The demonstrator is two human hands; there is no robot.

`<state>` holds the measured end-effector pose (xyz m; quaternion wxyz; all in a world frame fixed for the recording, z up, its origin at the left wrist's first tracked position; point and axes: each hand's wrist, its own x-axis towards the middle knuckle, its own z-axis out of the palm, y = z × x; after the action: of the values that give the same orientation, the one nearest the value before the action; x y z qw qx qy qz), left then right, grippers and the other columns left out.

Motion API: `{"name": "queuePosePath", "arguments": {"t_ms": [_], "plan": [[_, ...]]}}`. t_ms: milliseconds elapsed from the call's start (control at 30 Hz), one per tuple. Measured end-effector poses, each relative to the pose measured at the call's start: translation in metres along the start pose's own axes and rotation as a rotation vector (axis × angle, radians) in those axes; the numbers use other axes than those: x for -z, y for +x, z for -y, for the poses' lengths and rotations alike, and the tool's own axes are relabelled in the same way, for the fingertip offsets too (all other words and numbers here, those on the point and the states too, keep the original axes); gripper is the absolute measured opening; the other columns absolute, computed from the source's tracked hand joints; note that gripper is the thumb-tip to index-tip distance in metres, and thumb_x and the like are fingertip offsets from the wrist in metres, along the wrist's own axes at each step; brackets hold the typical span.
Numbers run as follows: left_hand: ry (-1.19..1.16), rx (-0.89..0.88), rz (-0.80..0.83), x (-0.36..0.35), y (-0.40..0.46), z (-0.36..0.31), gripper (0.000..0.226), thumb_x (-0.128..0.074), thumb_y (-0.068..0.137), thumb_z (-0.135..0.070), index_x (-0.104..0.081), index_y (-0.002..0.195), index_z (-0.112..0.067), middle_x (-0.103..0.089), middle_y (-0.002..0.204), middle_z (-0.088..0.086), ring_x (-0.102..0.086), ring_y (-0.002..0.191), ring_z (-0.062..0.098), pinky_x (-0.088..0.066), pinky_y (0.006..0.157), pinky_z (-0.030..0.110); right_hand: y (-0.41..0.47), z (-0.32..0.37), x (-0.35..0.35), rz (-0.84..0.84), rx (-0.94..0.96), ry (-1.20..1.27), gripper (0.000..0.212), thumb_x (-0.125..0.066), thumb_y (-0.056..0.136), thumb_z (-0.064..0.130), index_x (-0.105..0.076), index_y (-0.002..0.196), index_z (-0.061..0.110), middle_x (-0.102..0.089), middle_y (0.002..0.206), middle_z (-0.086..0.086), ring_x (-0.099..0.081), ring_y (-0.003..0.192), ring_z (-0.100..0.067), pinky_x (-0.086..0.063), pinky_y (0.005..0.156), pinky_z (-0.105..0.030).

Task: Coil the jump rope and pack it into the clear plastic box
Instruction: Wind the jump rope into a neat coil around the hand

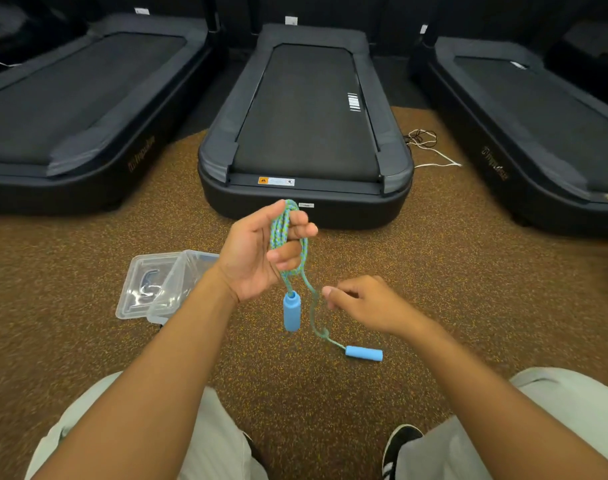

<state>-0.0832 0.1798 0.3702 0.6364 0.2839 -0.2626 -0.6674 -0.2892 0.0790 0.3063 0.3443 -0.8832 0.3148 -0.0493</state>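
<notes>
The right hand is hanging loose, fingers bent, holding nothing. The left hand is holding the coiled jump rope above the floor, near the clear plastic box.

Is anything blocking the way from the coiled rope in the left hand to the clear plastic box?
Nothing visible does. The blue-green braided jump rope hangs from the left hand; the clear plastic box lies open on the speckled floor, partly behind the left forearm.

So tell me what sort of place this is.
Most likely a gym or fitness room. Three black treadmills stand side by side on speckled rubber flooring, and the left hand holds a partly coiled jump rope.
</notes>
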Motion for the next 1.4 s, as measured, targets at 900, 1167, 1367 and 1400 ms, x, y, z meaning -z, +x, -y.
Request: {"name": "queuePosePath", "arguments": {"t_ms": [900,1167,1367,1400], "plan": [[0.144,0.156,0.021,-0.006,0.003,0.021,0.050,-0.045,0.100,-0.030,-0.054,0.140,-0.002,-0.063,0.140,0.014,-0.072,0.091,0.019,-0.059,0.086,0.032,-0.002,0.033,-0.017,-0.002,0.025,0.348,0.019,-0.056,0.102,0.023,-0.074,0.096,0.020,-0.078,0.088,-0.007,-0.065,0.065,-0.016,-0.053,0.068,-0.038],[0.123,0.070,-0.080,0.000,0.010,0.017,0.052,-0.042,0.101,-0.024,-0.042,0.150,-0.005,-0.051,0.154,0.012,-0.054,0.137,0.032,-0.039,0.117,0.045,-0.018,0.051,-0.011,0.148,0.078,0.268,0.017,-0.061,0.102,0.024,-0.066,0.092,0.010,-0.079,0.077,-0.006,-0.063,0.056,0.000,-0.047,0.057,-0.022],[0.106,0.106,-0.161,-0.002,0.010,0.017,0.053,-0.043,0.101,-0.025,-0.040,0.149,-0.002,-0.056,0.148,0.018,-0.060,0.129,0.035,-0.047,0.109,0.047,-0.021,0.061,0.019,-0.007,0.179,0.328,0.016,-0.071,0.093,0.017,-0.068,0.077,0.016,-0.063,0.056,0.003,-0.054,0.051,-0.008,-0.045,0.057,-0.029],[0.114,0.124,-0.158,-0.002,0.010,0.017,0.053,-0.042,0.102,-0.026,-0.040,0.149,-0.002,-0.056,0.147,0.018,-0.061,0.128,0.035,-0.048,0.108,0.047,-0.022,0.062,0.025,-0.032,0.192,0.331,0.016,-0.073,0.091,0.015,-0.069,0.075,0.017,-0.060,0.056,0.006,-0.051,0.052,-0.007,-0.043,0.056,-0.028]]}}
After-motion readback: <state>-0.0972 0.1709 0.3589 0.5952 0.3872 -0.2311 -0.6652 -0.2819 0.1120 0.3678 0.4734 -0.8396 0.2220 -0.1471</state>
